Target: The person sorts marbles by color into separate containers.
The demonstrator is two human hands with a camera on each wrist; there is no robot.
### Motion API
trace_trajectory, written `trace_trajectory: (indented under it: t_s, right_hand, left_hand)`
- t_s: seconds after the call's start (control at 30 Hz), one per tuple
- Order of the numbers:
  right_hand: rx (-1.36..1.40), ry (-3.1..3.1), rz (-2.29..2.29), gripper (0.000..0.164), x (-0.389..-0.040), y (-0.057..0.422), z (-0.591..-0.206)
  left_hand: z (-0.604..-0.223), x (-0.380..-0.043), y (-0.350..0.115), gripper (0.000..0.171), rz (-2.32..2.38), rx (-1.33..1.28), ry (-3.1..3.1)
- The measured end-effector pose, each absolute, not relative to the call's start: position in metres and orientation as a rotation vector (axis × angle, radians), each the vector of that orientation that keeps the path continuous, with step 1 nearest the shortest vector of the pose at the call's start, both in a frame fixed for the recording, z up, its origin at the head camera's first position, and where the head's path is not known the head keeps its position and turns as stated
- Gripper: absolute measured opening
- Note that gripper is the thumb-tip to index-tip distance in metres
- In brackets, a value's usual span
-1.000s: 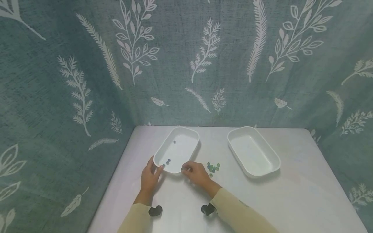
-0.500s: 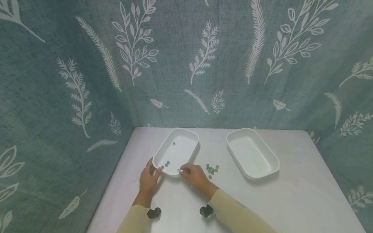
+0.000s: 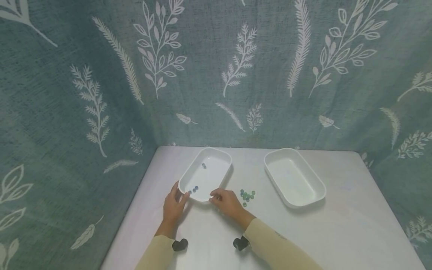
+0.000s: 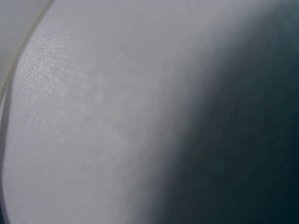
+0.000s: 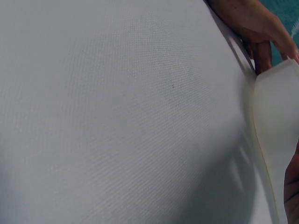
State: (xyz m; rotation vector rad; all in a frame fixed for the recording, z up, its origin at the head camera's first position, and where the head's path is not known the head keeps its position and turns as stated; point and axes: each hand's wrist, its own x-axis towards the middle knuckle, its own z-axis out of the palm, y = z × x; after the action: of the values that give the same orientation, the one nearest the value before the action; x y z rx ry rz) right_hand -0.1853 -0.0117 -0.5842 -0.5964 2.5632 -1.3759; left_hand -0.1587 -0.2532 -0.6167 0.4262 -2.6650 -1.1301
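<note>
As left hand [image 3: 173, 205] grips tray rim [image 3: 182, 176], right hand [image 3: 227, 200] at near edge, hold unclear, beads [image 3: 245, 195] in gap rightward

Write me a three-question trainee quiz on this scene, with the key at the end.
1. True or false: the left hand grips the left white tray.
2. Which colours show among the loose marbles between it and the right white tray?
A) red and yellow
B) green and blue
C) orange and black
3. Fill in: the right hand is at the left white tray's near ___ corner.
Key: 1. True. 2. B. 3. right.
</note>
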Motion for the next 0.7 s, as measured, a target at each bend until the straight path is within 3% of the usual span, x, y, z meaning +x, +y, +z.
trace_trajectory:
  t_s: [0.7]
  right_hand:
    - [-0.568,2.608,-1.378,0.027,-0.191,0.022,-0.597]
  left_hand:
    - [-0.619,-0.159,-0.254,0.075,-1.120,0.390,-2.670]
